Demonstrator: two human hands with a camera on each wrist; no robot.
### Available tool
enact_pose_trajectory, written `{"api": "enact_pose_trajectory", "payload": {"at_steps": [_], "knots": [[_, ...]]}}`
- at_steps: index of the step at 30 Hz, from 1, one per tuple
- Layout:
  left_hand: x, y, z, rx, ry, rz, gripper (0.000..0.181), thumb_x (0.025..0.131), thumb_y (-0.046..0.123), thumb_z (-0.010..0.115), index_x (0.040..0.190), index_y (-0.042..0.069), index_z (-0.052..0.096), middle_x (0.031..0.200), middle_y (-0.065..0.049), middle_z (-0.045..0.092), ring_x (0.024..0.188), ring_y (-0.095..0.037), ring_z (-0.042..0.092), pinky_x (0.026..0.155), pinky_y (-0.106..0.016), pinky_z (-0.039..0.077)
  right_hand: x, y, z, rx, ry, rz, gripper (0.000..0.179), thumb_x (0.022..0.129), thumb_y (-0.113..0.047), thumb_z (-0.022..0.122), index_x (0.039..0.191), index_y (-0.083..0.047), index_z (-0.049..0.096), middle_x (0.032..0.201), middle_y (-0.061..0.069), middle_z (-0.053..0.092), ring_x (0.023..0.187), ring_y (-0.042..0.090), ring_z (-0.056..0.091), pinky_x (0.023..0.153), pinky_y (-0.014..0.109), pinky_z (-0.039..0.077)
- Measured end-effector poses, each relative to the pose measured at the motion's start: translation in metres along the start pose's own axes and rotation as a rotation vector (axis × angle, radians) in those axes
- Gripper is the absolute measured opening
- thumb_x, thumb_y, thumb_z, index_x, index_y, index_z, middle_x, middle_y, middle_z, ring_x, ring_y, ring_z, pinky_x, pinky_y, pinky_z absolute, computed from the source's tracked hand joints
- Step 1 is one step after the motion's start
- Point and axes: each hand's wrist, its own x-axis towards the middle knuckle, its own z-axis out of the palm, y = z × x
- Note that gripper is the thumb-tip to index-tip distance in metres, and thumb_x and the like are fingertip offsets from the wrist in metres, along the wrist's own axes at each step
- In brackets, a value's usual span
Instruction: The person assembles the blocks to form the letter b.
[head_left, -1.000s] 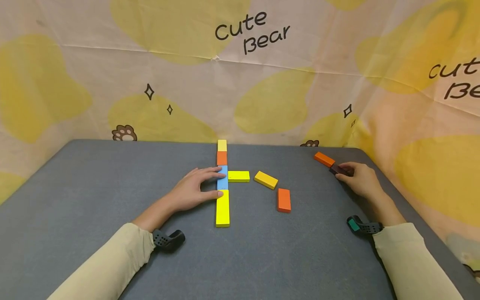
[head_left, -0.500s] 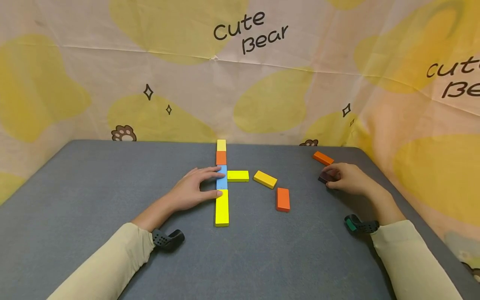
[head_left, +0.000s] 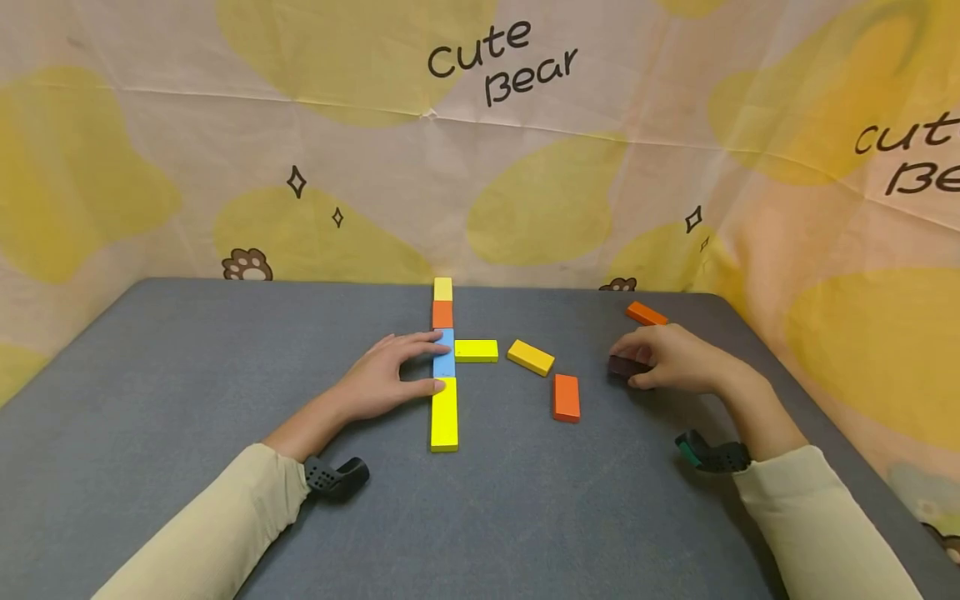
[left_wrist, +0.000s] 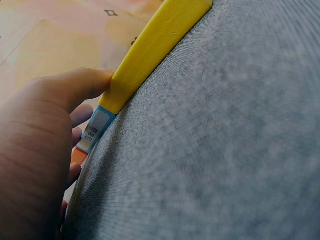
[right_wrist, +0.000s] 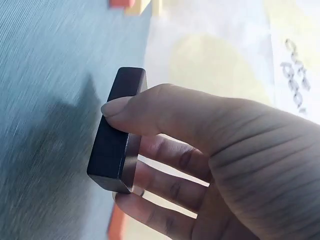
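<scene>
My left hand (head_left: 382, 375) rests along the left side of a row of blocks, fingers fairly straight. Its fingertips touch the blue block (head_left: 445, 367); its thumb lies at the far end of the long yellow block (head_left: 444, 421). In the left wrist view the thumb tip presses the yellow block (left_wrist: 145, 55), with the labelled blue block (left_wrist: 95, 127) beyond it. My right hand (head_left: 678, 358) pinches a dark, nearly black block (head_left: 627, 367) between thumb and fingers. The right wrist view shows this dark block (right_wrist: 112, 145) over the table, its shadow beside it.
Farther up the row are an orange block (head_left: 442, 314) and a pale yellow block (head_left: 443, 289). A bright yellow block (head_left: 476, 351) extends right from the blue one. Past it lie a tilted golden block (head_left: 531, 357), an orange block (head_left: 566, 398) and another orange block (head_left: 647, 313) farther back.
My right hand has carried the dark block left, away from the far orange block and toward the middle of the table. The left hand stays on the row.
</scene>
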Motion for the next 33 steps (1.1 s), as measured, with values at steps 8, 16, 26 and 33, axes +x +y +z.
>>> {"api": "enact_pose_trajectory", "payload": {"at_steps": [8,16,26,33], "knots": [[0.000,0.001,-0.001,0.002,-0.002,-0.002,0.056,0.091,0.038,0.072,0.143,0.022,0.059,0.160,-0.002,0.045,0.150,-0.029,0.039,0.127,-0.061,0.012,0.002,-0.040,-0.004,0.012,0.014,-0.103,0.036,0.085,-0.012,0.078,0.120,-0.016,0.072,0.109,-0.002,0.070,0.092,0.013,0.061,0.076,0.030,0.053],[0.000,0.002,-0.001,-0.003,-0.007,-0.006,0.056,0.091,0.039,0.072,0.143,0.022,0.059,0.160,-0.002,0.045,0.150,-0.029,0.039,0.127,-0.060,0.012,0.003,-0.079,0.004,-0.013,0.031,-0.208,0.036,0.083,-0.013,0.080,0.117,-0.022,0.072,0.100,-0.011,0.067,0.089,0.007,0.060,0.077,0.029,0.054],[0.000,0.001,-0.001,-0.001,-0.002,-0.001,0.056,0.091,0.038,0.073,0.143,0.022,0.059,0.160,-0.001,0.045,0.150,-0.029,0.039,0.127,-0.060,0.013,0.006,-0.106,0.020,-0.020,-0.012,-0.333,0.037,0.081,-0.014,0.082,0.114,-0.026,0.072,0.098,-0.014,0.064,0.088,0.004,0.058,0.079,0.024,0.052],[0.000,0.001,0.000,0.003,-0.009,-0.012,0.056,0.091,0.039,0.073,0.143,0.023,0.059,0.160,-0.002,0.045,0.151,-0.029,0.039,0.127,-0.061,0.012,0.009,-0.113,0.031,-0.055,-0.056,-0.365,0.035,0.082,-0.017,0.081,0.115,-0.027,0.071,0.099,-0.015,0.064,0.086,0.004,0.056,0.079,0.024,0.050]]}}
